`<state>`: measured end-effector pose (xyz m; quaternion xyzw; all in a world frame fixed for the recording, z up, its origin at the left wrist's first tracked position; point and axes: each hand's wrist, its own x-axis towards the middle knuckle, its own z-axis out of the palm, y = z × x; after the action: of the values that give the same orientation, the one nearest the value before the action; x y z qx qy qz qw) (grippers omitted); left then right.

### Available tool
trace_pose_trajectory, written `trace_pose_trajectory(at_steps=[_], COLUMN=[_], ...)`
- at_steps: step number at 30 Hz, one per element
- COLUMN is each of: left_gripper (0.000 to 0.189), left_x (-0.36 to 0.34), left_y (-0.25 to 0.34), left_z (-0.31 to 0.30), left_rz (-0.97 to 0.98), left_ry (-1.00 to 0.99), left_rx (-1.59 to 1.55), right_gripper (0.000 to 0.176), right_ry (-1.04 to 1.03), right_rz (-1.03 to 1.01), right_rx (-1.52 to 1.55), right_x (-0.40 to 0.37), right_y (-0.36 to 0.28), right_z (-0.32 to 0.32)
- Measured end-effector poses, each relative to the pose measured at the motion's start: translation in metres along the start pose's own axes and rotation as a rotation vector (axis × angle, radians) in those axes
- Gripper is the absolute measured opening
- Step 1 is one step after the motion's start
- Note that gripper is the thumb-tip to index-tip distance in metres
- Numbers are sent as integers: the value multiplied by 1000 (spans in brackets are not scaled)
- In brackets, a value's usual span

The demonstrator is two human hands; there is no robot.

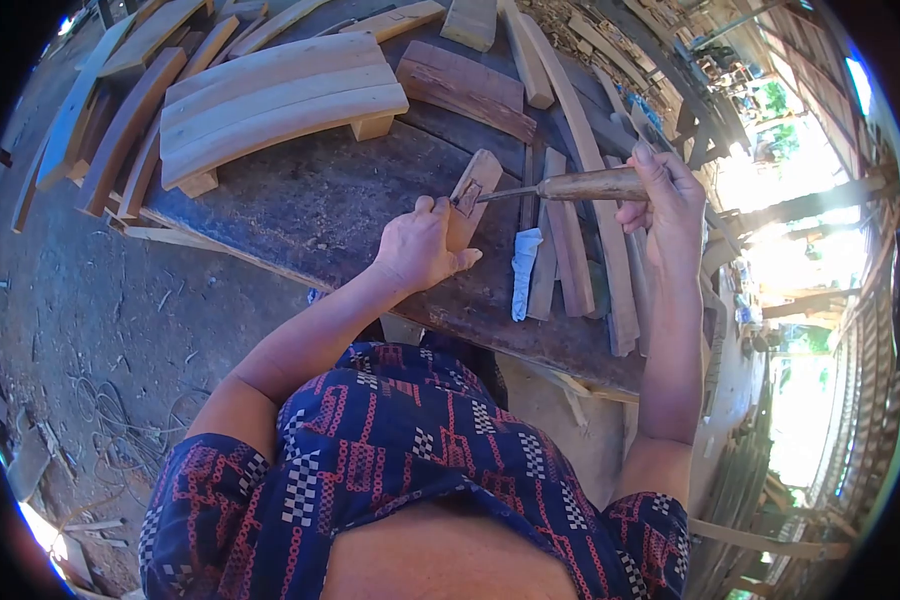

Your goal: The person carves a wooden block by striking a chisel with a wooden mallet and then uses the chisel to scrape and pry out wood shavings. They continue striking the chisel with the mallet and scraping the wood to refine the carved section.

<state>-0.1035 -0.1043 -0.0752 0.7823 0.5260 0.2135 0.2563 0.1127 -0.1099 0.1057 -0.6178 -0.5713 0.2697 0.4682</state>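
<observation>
A small wooden block (pixel 476 188) lies on the dark workbench (pixel 320 200), with pencil markings and a cut recess near its lower end. My left hand (pixel 417 245) grips the block's near end and holds it against the bench. My right hand (pixel 667 192) is closed around the wooden handle of a chisel (pixel 570 186). The chisel's metal blade points left, and its tip touches the marked recess on the block.
A stack of curved wooden slats (pixel 270 100) sits at the bench's far left. Straight boards and offcuts (pixel 570 240) lie beside my right hand, with a white rag (pixel 525 270) among them. More planks (pixel 120 110) lean off the bench's left edge. Cord lies on the dirt floor (pixel 120 400).
</observation>
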Motion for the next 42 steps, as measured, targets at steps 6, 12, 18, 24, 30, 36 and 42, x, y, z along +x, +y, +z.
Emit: trace_pose_trajectory(at_steps=[6, 12, 18, 24, 30, 36, 42], left_gripper=[85, 84, 83, 91, 90, 86, 83], left_x=[4, 6, 8, 10, 10, 12, 13], left_y=[1, 1, 1, 5, 7, 6, 5], left_z=[1, 1, 2, -3, -2, 1, 0], left_rz=[5, -1, 2, -41, -52, -60, -48], left_ry=[5, -1, 0, -77, -72, -63, -85], left_rx=[-14, -31, -15, -17, 1, 3, -13], right_gripper=[40, 41, 41, 40, 40, 41, 42], right_ry=[4, 34, 12, 8, 63, 29, 38], right_rz=[4, 38, 23, 30, 47, 27, -32], right_rx=[-43, -64, 2, 11, -4, -9, -154], right_x=[4, 4, 4, 6, 2, 2, 1], right_y=[-1, -1, -10, -5, 1, 4, -15], right_z=[1, -3, 6, 3, -1, -4, 15])
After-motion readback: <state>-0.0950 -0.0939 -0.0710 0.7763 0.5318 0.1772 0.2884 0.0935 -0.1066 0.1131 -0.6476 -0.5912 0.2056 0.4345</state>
